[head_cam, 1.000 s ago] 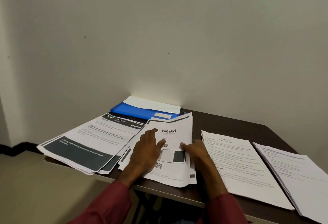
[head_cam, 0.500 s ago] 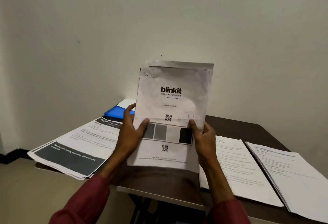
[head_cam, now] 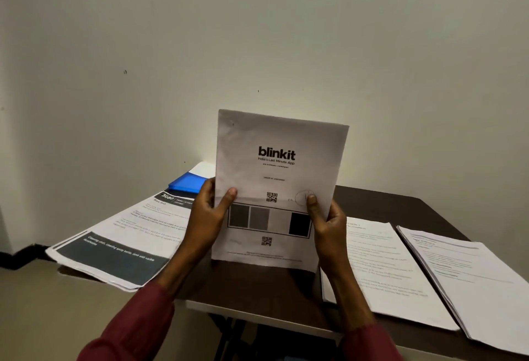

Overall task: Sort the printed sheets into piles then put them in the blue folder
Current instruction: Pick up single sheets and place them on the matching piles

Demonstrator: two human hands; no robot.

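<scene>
Above the table, you hold the blinkit sheets upright: left hand pinches their 9 o'clock edge, right hand their 3 o'clock edge.

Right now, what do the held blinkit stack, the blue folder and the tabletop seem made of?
Blinkit stack: matte white printer paper, faintly creased, with black toner print. Blue folder: probably plastic, smooth with even saturated colour. Tabletop: dark brown, low sheen, pale front edge; likely laminate over board, though unsure.
</scene>
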